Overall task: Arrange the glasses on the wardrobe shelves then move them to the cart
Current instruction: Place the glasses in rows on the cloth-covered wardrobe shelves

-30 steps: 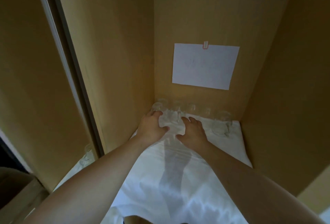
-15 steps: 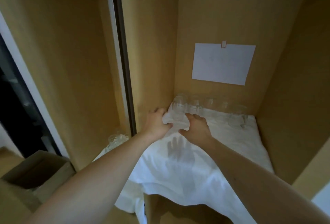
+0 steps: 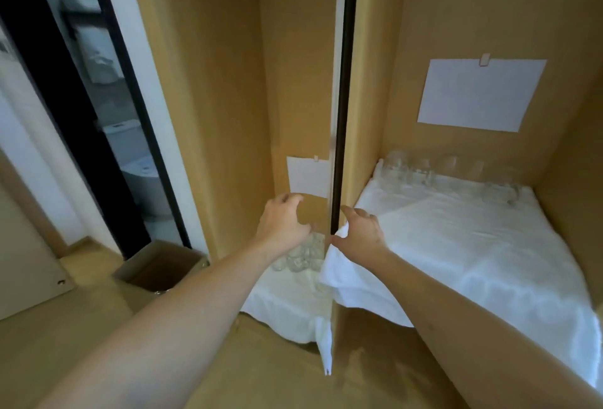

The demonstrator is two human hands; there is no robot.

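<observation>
Clear drinking glasses (image 3: pixel 447 169) stand in a row against the back wall of your right wardrobe compartment, on its white cloth-covered shelf (image 3: pixel 473 245); more clear glasses (image 3: pixel 301 257) cluster on the lower white cloth (image 3: pixel 287 304) in the left compartment. Your left hand (image 3: pixel 283 223) hovers above that cluster, fingers loosely curved, holding nothing. Your right hand (image 3: pixel 360 233) sits at the dark vertical divider edge (image 3: pixel 341 108), fingers spread, touching the cloth's corner.

Both forearms are bare to the lower frame edge, no sleeve showing. The left hand (image 3: pixel 281 221) and right hand (image 3: pixel 360 234) carry no glove, ring, watch or band.
</observation>
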